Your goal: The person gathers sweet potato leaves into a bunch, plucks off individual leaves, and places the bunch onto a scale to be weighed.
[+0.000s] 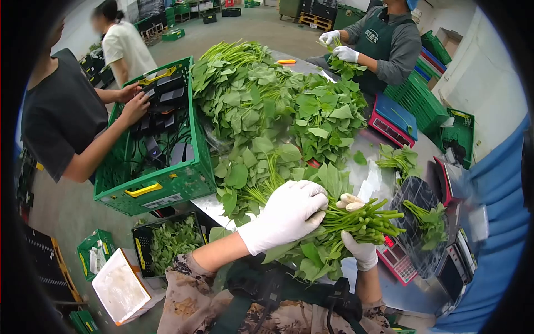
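Note:
Both my hands wear white gloves. My right hand [360, 250] is wrapped around a bunch of leafy greens [364, 220], its thumb below and fingertips showing above. The cut stems point right, and broad leaves hang toward my body. My left hand [289, 214] lies over the leafy side of the bunch, fingers curled in against the greens; what exactly sits between its fingertips is partly hidden. Beyond my hands a large heap of leafy greens [250, 94] covers the table. Right of the bunch, a small bundle of greens [427, 222] rests on a dark marbled scale plate [403, 206].
A green crate [150, 186] holding dark devices stands left, with a person's hands in it. Across the table, a gloved co-worker [384, 50] handles greens. Red scales [396, 264] stand right. Below left are a crate of greens [169, 242] and a white foam box [125, 286].

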A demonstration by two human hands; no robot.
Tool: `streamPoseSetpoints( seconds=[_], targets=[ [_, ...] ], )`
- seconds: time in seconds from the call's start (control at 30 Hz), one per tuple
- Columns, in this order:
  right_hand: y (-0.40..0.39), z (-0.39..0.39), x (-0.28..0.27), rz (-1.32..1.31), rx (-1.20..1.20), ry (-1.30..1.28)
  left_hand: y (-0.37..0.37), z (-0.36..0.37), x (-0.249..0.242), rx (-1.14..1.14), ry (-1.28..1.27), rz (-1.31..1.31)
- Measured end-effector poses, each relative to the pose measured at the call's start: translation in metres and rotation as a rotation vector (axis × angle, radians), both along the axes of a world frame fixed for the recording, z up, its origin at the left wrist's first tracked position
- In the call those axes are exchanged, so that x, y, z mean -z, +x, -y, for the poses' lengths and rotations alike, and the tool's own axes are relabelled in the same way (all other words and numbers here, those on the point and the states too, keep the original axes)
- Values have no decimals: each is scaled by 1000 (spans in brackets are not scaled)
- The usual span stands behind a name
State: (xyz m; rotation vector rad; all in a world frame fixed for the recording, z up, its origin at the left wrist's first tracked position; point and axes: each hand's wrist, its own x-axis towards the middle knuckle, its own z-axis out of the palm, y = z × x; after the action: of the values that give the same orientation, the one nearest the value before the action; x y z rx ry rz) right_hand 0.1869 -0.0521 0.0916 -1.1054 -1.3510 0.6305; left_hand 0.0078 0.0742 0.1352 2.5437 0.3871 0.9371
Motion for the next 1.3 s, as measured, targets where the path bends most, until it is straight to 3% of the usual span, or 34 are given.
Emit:
streamPoseSetpoints(
  seconds=[0.2,0.3,0.43,0.67,1.0,1.07,1.13,1.27,1.3],
  targets=[
    [-18,0,4,-100,88,-75,-10,-17,-10,61,41,69],
    [-16,3,25,100,181,-148,-18,-27,-9,52,52,99],
    [-42,-10,5,-83,117,-263,-38,-44,-9,36,50,123],
    [-62,-23,2,-118,-20,-297,-51,-74,-21,93,184,189],
    [-70,-28,-16,-116,3,-294,-48,-100,-38,246,246,99],
    [-61,-24,-15,34,39,-353,-44,-103,-42,245,252,142],
    [-49,-16,-10,232,73,-396,-49,-109,-57,140,239,198],
    [-25,9,-14,-81,167,-361,-55,-111,-76,-152,276,342],
    [-16,16,-17,50,195,-336,-61,-107,-73,-152,150,313]
  ],
)
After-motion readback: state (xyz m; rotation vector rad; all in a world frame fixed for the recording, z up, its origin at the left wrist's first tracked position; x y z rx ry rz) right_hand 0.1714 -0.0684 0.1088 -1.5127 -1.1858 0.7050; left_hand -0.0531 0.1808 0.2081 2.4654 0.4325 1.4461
